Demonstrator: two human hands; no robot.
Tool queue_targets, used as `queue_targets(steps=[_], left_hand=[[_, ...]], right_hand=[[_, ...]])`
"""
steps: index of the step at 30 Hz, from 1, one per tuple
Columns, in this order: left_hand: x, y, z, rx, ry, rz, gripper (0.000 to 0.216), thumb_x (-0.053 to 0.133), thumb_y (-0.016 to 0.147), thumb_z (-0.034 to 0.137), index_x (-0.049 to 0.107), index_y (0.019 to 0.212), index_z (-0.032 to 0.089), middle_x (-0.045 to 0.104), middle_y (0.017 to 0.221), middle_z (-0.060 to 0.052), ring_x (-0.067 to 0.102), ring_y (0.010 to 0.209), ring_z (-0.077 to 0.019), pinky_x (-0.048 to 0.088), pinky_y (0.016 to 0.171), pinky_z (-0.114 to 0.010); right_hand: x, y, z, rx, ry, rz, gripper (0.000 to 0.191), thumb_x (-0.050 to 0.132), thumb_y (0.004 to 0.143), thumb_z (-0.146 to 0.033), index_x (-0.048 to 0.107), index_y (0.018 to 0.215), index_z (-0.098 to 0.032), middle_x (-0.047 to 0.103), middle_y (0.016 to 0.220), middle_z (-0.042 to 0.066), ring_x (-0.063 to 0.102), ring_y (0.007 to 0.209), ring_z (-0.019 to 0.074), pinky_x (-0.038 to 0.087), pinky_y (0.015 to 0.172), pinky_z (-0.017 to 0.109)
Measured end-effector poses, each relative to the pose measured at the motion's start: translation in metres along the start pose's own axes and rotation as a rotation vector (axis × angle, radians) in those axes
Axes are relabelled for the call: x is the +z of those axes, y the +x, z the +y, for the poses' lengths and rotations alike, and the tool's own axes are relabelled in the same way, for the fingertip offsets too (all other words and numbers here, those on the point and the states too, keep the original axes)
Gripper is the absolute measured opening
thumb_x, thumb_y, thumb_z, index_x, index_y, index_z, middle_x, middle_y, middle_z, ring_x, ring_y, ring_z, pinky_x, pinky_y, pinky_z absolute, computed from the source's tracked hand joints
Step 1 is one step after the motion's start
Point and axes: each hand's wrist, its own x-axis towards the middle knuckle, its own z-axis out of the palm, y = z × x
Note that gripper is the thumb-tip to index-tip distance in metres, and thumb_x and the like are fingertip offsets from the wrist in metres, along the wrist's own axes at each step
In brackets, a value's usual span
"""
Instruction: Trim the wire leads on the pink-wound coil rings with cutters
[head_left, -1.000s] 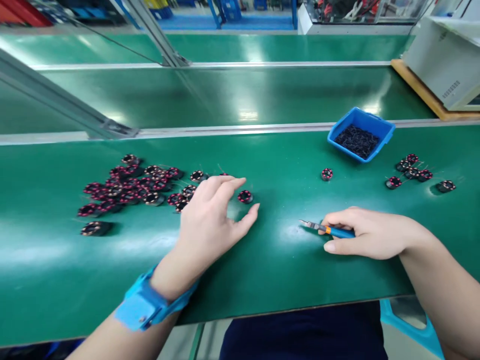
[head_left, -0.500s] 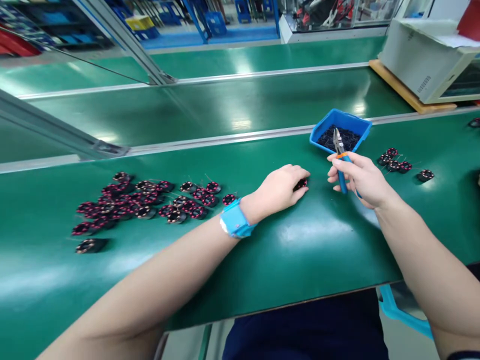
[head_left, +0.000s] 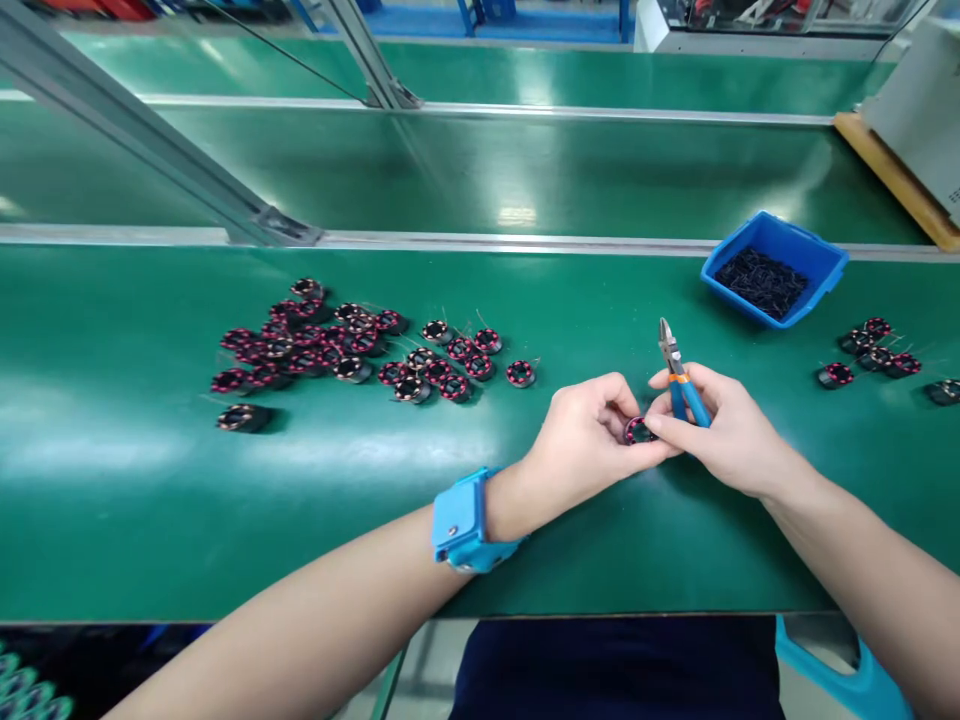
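Between its fingertips my left hand [head_left: 581,430] holds a small black ring-shaped coil [head_left: 637,431] with pink-red windings, just over the green table. My right hand [head_left: 724,425] has its fingers closed on a pair of cutting pliers [head_left: 681,385] with blue and orange handles, jaws pointing up and away. The right thumb and fingers also touch the coil's right side, partly covering it. A blue strap [head_left: 469,520] circles my left wrist. To the left lies a large group of similar coils [head_left: 307,340], many with thin wires sticking up.
A blue bin [head_left: 776,270] of short dark pieces stands at the back right. Several more coils [head_left: 874,350] lie beyond my right hand. Behind the table run a metal rail [head_left: 525,243] and a slanted metal post [head_left: 172,150]. A blue stool [head_left: 847,680] shows below the table edge.
My left hand has picked the coil up off the table, and my right hand has come over to it with the pliers. The camera view has shifted right and down.
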Motion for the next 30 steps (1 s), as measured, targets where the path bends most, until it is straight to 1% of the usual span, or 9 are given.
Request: queue_targets(steps=[5, 9, 12, 14, 16, 18, 21, 25, 30], left_hand=[[-0.005, -0.003, -0.007, -0.161, -0.264, -0.209, 0.033, 0.078, 0.064, 0.024, 0.051, 0.081, 0.014, 0.061, 0.065, 0.003, 0.057, 0.054, -0.0059, 0.044, 0.048, -0.014], [-0.01, -0.005, -0.011, -0.217, -0.443, -0.201, 0.035, 0.079, 0.063, 0.018, 0.05, 0.082, 0.014, 0.063, 0.072, 0.002, 0.061, 0.061, -0.0062, 0.048, 0.056, -0.016], [-0.015, -0.008, -0.01, -0.261, -0.509, -0.217, 0.039, 0.08, 0.061, 0.015, 0.053, 0.09, 0.012, 0.063, 0.069, 0.003, 0.061, 0.06, -0.0062, 0.05, 0.058, -0.017], [-0.018, -0.008, -0.009, -0.298, -0.517, -0.259, 0.038, 0.08, 0.063, 0.016, 0.054, 0.091, 0.012, 0.062, 0.064, 0.004, 0.06, 0.057, -0.0059, 0.05, 0.056, -0.017], [-0.02, -0.008, -0.008, -0.325, -0.498, -0.293, 0.035, 0.08, 0.064, 0.017, 0.055, 0.087, 0.012, 0.061, 0.061, 0.005, 0.059, 0.055, -0.0059, 0.051, 0.055, -0.017], [-0.023, -0.008, -0.008, -0.338, -0.465, -0.323, 0.033, 0.08, 0.064, 0.017, 0.056, 0.085, 0.011, 0.063, 0.065, 0.003, 0.059, 0.056, -0.0059, 0.052, 0.054, -0.017], [-0.026, -0.006, -0.008, -0.346, -0.442, -0.376, 0.032, 0.08, 0.063, 0.016, 0.058, 0.085, 0.011, 0.065, 0.074, 0.001, 0.06, 0.059, -0.0063, 0.053, 0.054, -0.018], [-0.029, -0.005, -0.006, -0.353, -0.46, -0.432, 0.033, 0.08, 0.063, 0.015, 0.059, 0.088, 0.011, 0.065, 0.079, 0.0, 0.062, 0.063, -0.0076, 0.053, 0.053, -0.017], [-0.03, -0.004, -0.004, -0.367, -0.45, -0.477, 0.033, 0.078, 0.064, 0.013, 0.06, 0.092, 0.011, 0.066, 0.078, 0.0, 0.063, 0.062, -0.008, 0.054, 0.051, -0.017]], right_hand=[[-0.003, 0.002, 0.001, 0.01, 0.033, -0.021, 0.036, 0.075, 0.064, -0.023, 0.056, 0.093, -0.017, 0.064, 0.07, -0.003, 0.056, 0.057, 0.0106, 0.045, 0.057, 0.026], [-0.006, 0.001, 0.004, 0.023, 0.084, -0.041, 0.04, 0.078, 0.065, -0.028, 0.055, 0.096, -0.017, 0.064, 0.075, -0.001, 0.056, 0.058, 0.01, 0.047, 0.057, 0.026], [-0.015, 0.0, 0.006, 0.073, 0.098, -0.059, 0.042, 0.077, 0.07, -0.035, 0.054, 0.101, -0.017, 0.064, 0.082, 0.001, 0.056, 0.06, 0.0102, 0.047, 0.056, 0.025], [-0.025, -0.002, 0.005, 0.12, 0.072, -0.158, 0.04, 0.074, 0.075, -0.036, 0.055, 0.105, -0.017, 0.063, 0.082, 0.002, 0.057, 0.061, 0.0107, 0.048, 0.055, 0.025], [-0.037, -0.004, 0.003, 0.167, 0.003, -0.321, 0.037, 0.069, 0.081, -0.038, 0.056, 0.109, -0.017, 0.063, 0.083, 0.003, 0.058, 0.065, 0.0117, 0.048, 0.056, 0.024], [-0.049, -0.006, -0.001, 0.208, -0.095, -0.475, 0.035, 0.065, 0.085, -0.041, 0.058, 0.109, -0.017, 0.063, 0.085, 0.004, 0.059, 0.068, 0.0124, 0.049, 0.057, 0.023], [-0.061, -0.008, -0.008, 0.244, -0.229, -0.623, 0.034, 0.062, 0.087, -0.046, 0.061, 0.101, -0.016, 0.063, 0.087, 0.005, 0.059, 0.072, 0.013, 0.049, 0.058, 0.023], [-0.066, -0.01, -0.014, 0.248, -0.3, -0.715, 0.034, 0.058, 0.088, -0.048, 0.06, 0.099, -0.016, 0.061, 0.085, 0.004, 0.058, 0.073, 0.0133, 0.048, 0.061, 0.023], [-0.063, -0.012, -0.016, 0.204, -0.358, -0.736, 0.033, 0.055, 0.09, -0.05, 0.058, 0.094, -0.017, 0.058, 0.082, 0.002, 0.056, 0.072, 0.013, 0.045, 0.062, 0.025]])
